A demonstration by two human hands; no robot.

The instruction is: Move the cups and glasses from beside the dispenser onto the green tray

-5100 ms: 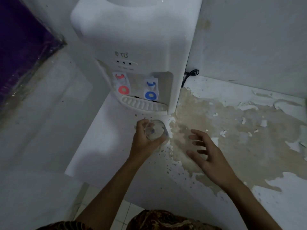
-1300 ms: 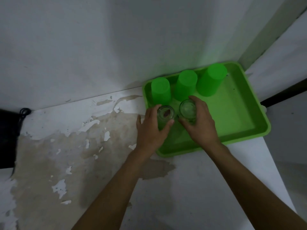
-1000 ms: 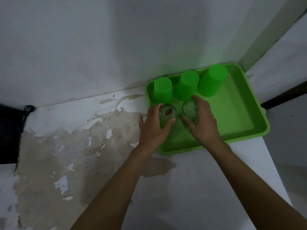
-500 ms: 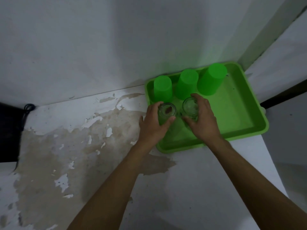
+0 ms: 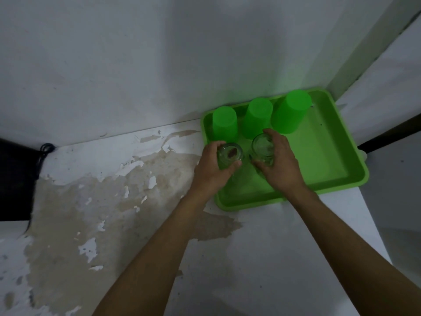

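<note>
Nearest you, both bare forearms reach up from the bottom edge over the white counter (image 5: 262, 258), its paint peeled into a brown patch on the left. Little has changed from half a second ago: both hands are still on the glasses in the same spot, and the view has barely shifted.

Your left hand (image 5: 211, 172) is wrapped around the left glass (image 5: 229, 156), thumb on the near side and fingers round the far side, closed on it. That glass sits over the tray's left edge zone, mouth up, with something small and dark showing inside; can't tell what. Your right hand (image 5: 279, 165) is curled around the right glass (image 5: 262, 148), holding it from its right and near side. The two glasses are just beside each other, not touching. Whether their bases already rest on the tray floor is hidden by your hands.

Both are inside the green tray (image 5: 337, 179), in its near-left part. Just beyond them stand three green cups (image 5: 256, 117), upside down in a row along the tray's far rim, against the white wall (image 5: 159, 65). Far left, a black cable (image 5: 45, 148) hangs at the counter's back.
</note>
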